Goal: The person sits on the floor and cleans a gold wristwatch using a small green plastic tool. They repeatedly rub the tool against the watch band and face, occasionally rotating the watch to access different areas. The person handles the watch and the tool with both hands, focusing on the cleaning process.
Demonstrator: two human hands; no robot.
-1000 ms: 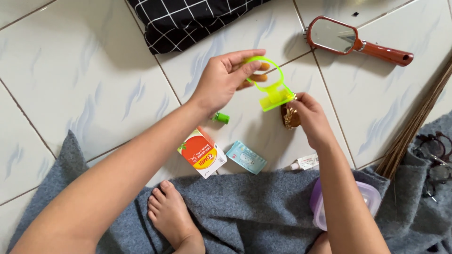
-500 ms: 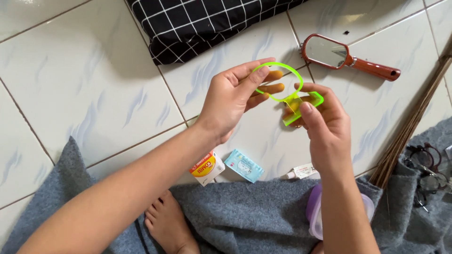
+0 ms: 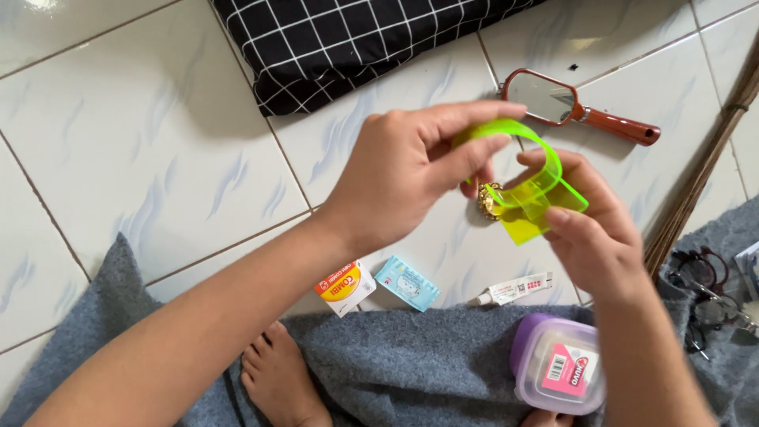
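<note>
Fingers (image 3: pixel 466 154) of my left hand (image 3: pixel 403 174) pinch the curved band of the neon green plastic clip (image 3: pixel 531 186), thumb underneath and forefinger over the top, closed firmly on it. My right hand (image 3: pixel 597 229) has come in closer than it was a moment ago: its fingers now wrap the flat, translucent tab end of the clip from the near right side, so both hands grip the one piece and hold it above the tiled floor (image 3: pixel 142 158). The clip has turned too, its loop now edge-on instead of open toward me, and a small gold ornament (image 3: pixel 488 201) shows just behind it, between my hands; I cannot tell whether it touches the clip. That tighter, two-handed hold suggests I am working the clip against that ornament. On the floor near me lie a small orange and white box (image 3: pixel 341 286), a pale blue packet (image 3: pixel 407 282) and a little tube (image 3: pixel 514 289); a purple-lidded container (image 3: pixel 557 372) sits on the grey blanket (image 3: pixel 411 364). Far right lies a brown hand mirror (image 3: pixel 569 103), far centre a black checked cushion (image 3: pixel 340 39).
</note>
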